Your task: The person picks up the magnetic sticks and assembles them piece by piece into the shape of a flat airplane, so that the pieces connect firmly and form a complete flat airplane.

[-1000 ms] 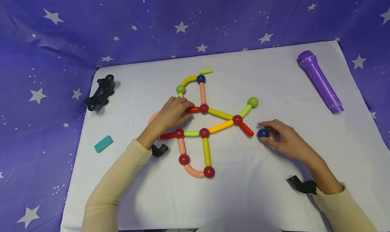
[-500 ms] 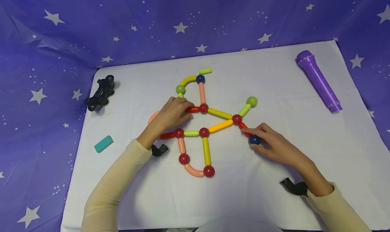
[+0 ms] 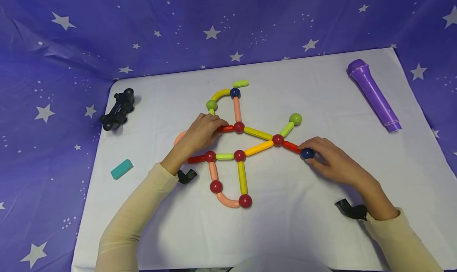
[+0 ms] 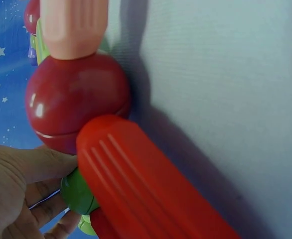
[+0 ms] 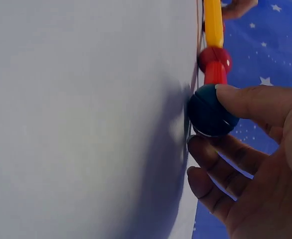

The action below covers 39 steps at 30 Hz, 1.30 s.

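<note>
My right hand (image 3: 337, 161) pinches a dark blue ball (image 3: 307, 153) between thumb and fingers. The ball touches the end of a short red magnetic stick (image 3: 291, 146), whose other end meets a red ball (image 3: 278, 140). That ball joins a flat figure of coloured magnetic sticks and balls lying on the white table (image 3: 292, 224). Over the figure's left part, my left hand (image 3: 200, 135) holds a green ball (image 4: 77, 194), seen in the left wrist view between its thumb and fingers, near a red stick (image 3: 225, 128). It covers some pieces there.
A purple microphone-shaped toy (image 3: 375, 95) lies at the right. On the left are a black game controller (image 3: 118, 109) and a teal block (image 3: 121, 169). A loose-looking light green stick (image 3: 240, 83) lies by the upper blue ball (image 3: 235, 92).
My right hand brought the blue ball left to the red stick's end, then moved slightly right and up. The stick has swung to point further right. My left hand has stayed in place.
</note>
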Available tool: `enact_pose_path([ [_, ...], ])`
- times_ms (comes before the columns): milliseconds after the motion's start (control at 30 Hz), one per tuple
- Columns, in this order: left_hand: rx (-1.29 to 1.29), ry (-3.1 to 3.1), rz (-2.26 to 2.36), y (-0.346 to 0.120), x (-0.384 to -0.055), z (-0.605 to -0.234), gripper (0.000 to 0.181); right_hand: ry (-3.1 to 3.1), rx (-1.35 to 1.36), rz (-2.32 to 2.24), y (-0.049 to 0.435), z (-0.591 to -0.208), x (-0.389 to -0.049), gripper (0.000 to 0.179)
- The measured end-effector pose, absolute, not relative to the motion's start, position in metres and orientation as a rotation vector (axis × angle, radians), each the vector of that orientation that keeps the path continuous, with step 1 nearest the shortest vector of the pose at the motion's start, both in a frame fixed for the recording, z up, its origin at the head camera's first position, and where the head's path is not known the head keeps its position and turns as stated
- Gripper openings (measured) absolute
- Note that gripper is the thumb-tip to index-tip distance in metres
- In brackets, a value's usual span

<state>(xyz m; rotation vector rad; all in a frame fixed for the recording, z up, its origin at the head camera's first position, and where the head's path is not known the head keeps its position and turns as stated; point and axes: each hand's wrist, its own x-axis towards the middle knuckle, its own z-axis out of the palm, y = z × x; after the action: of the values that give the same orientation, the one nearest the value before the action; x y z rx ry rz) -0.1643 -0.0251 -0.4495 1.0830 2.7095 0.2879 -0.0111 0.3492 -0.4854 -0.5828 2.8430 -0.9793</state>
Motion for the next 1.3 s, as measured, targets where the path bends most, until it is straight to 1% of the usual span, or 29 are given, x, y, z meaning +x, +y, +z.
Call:
enact_pose_path([
  [267,1.079,2.714,0.288,-0.025,-0.164,-0.450,0.037,2.839,-0.566,-0.992,0.356,-0.483,-0.018,0.040],
  [467,1.097,2.714,0.290,-0.024,-0.165,-0.450,0.036,2.868,-0.532,-1.054,0.362,-0.483,-0.026,0.046],
  [600,1.092,2.715,0.296,-0.024,-0.165,-0.449,0.035,2.889,-0.513,-1.164,0.364,-0.484,-0.052,0.046],
  [767,1.076,2.702,0.290,-0.024,-0.165,-0.450,0.034,2.809,-0.465,-1.140,0.360,-0.486,-0.086,0.055],
  [867,1.076,2.699,0.287,-0.024,-0.165,-0.451,0.034,2.770,-0.460,-1.102,0.356,-0.488,-0.098,0.052],
  [1033,1.100,2.706,0.291,-0.024,-0.165,-0.452,0.036,2.810,-0.420,-1.083,0.354,-0.491,-0.100,0.042],
  [1300,1.103,2.707,0.303,-0.025,-0.166,-0.451,0.034,2.813,-0.387,-1.088,0.356,-0.491,-0.095,0.040],
])
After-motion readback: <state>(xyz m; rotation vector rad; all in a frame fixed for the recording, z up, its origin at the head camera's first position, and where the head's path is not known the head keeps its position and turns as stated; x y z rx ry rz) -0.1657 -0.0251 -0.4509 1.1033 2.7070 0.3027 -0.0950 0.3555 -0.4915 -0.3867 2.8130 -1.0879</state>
